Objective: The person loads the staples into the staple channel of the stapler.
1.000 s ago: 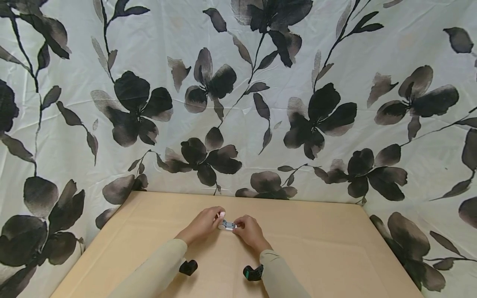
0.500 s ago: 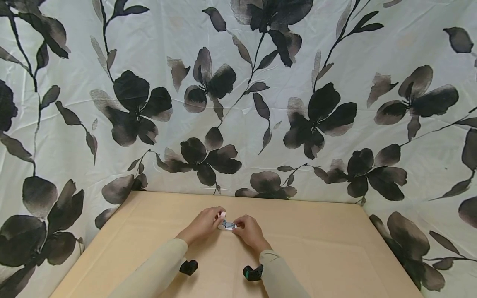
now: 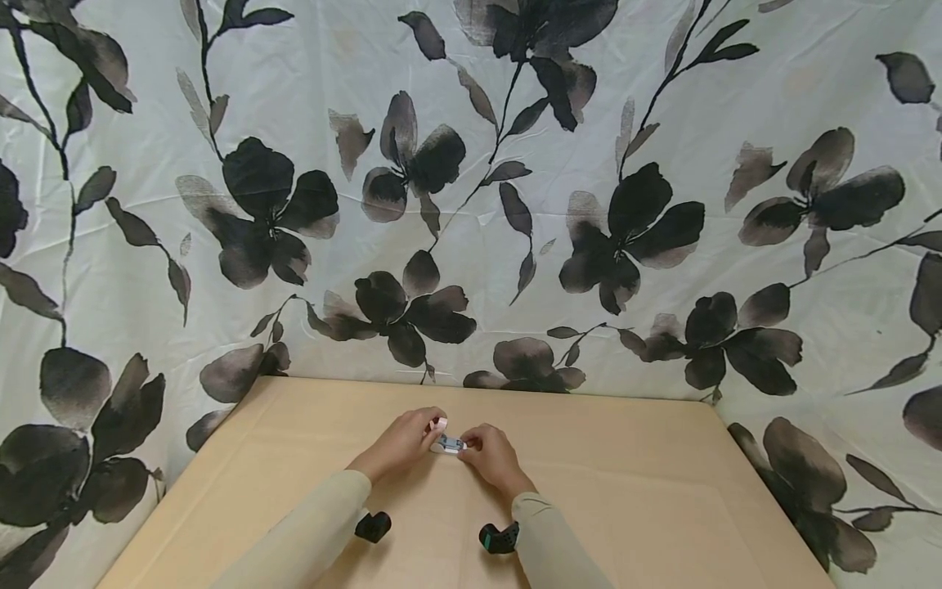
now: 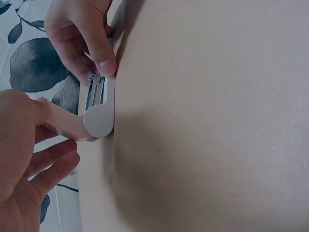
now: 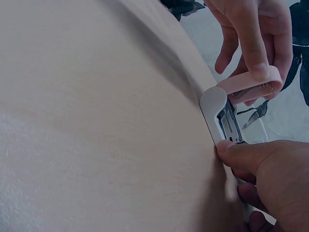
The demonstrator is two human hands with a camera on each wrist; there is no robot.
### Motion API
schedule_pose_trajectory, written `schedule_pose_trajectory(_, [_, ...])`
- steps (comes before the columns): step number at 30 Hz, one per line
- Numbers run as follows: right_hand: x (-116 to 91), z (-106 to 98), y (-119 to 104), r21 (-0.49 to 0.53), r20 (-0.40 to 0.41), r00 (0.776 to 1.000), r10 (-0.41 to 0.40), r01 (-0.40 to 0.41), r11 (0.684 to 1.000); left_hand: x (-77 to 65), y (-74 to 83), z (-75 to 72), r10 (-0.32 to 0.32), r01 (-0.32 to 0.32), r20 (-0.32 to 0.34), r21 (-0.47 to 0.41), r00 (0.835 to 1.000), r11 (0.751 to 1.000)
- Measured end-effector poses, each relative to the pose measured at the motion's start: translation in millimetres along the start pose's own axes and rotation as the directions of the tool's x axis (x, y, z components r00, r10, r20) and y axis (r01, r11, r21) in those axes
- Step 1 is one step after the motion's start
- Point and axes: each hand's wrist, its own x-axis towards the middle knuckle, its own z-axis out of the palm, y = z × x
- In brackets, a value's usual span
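A small stapler [image 5: 213,104] with a white base and a pink top arm stands swung wide on the table. Its metal staple channel [image 4: 96,91] shows uncovered along the base. My left hand [image 3: 401,444] pinches the pink arm [image 5: 251,80] between thumb and fingers, holding it raised at an angle from the base. At the opposite end, my right hand [image 3: 491,458] grips the tip of the white base, thumb on its side in the right wrist view. The inside of the pink arm is partly hidden by the left fingers.
The tan table [image 3: 625,483] spreads around both hands, its far edge just beyond them. Behind it hangs a white cloth [image 3: 530,262] printed with dark flowers. A black wrist device [image 3: 373,528] sits below the left forearm, and another [image 3: 500,539] by the right.
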Motion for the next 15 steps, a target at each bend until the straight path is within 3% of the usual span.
schedule_pose_trajectory(15, [0,0,2,-0.019,-0.008,1.0,-0.005,0.005,1.0,2.9,5.4,11.6,0.057,-0.055,-0.016,0.132,0.998,0.99])
